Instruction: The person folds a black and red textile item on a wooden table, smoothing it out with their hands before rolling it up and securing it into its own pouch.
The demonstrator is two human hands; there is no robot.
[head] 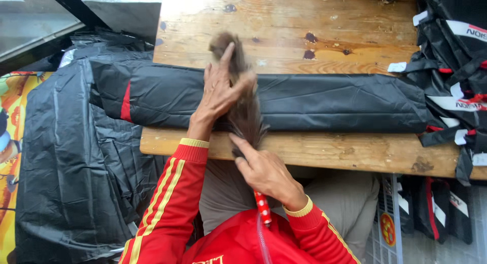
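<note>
A brown feather duster (247, 109) lies across a long black fabric bag (335, 102) with a red band, stretched along a wooden table (304, 25). My left hand (219, 91) rests flat on the feathers, fingers spread, pressing them against the bag. My right hand (264, 170) is at the table's near edge, fingers closed around the lower feathers where the red, white-dotted handle (263, 207) begins. Both sleeves are red with yellow stripes.
A heap of black plastic sheeting (71, 157) hangs off the table's left side. More black bags with white and red labels (456, 56) pile at the right, and others stand below (436, 205). A colourful mat (12, 122) shows at far left.
</note>
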